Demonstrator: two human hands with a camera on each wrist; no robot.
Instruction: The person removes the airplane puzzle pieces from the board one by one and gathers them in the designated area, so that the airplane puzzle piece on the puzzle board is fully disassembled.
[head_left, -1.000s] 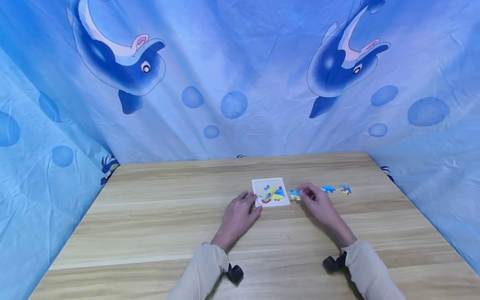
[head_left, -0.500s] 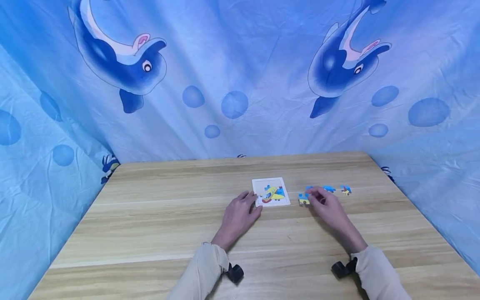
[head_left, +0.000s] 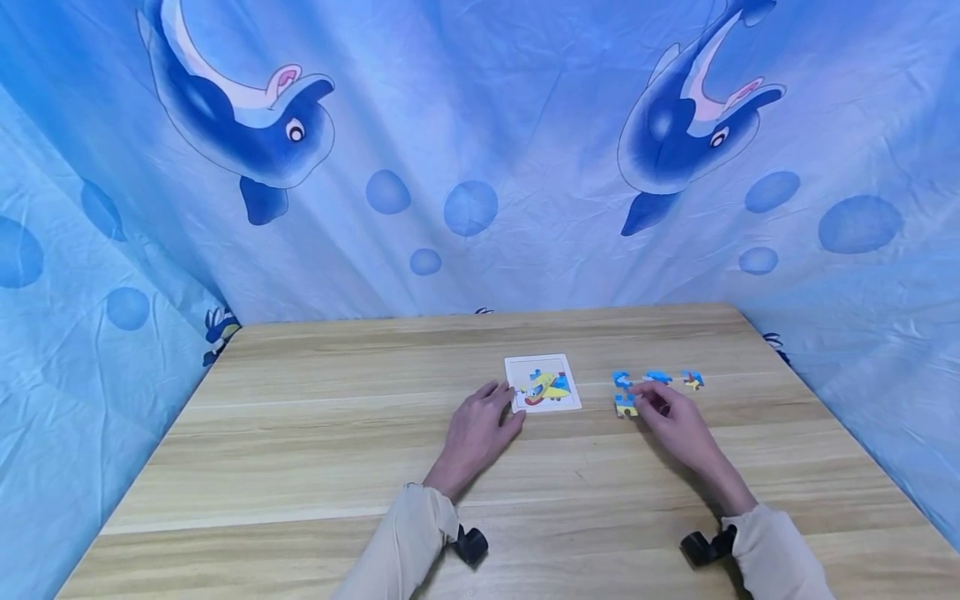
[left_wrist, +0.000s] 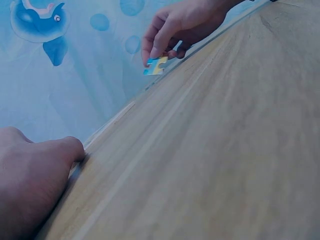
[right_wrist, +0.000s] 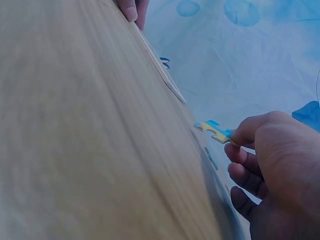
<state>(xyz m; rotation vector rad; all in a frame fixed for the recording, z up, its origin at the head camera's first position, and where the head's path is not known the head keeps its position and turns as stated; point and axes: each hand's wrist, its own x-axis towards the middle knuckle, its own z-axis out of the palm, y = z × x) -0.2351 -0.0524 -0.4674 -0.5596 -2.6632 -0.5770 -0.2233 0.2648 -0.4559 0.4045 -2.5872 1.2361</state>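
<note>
I have the left hand (head_left: 476,427) on the far left, fingers and thumb spread apart, touching the left side and near corner of the white puzzle frame (head_left: 522,373). The yellow plane (head_left: 550,389) lies part-built inside, with bare board showing above it. Right of the frame, well apart from it, is the blue-and-yellow piece (right_wrist: 215,131), clamped between the right hand's thumb and finger; it looks lifted in my wrist views. Its longer visible side runs out leftward from that pinch, roughly toward the frame, and I judge that line to be what matters. The right hand (head_left: 678,421) is the nearer one to the piece, the left to the frame. Three loose pieces (head_left: 658,377) lie in a row just beyond the right hand.
</note>
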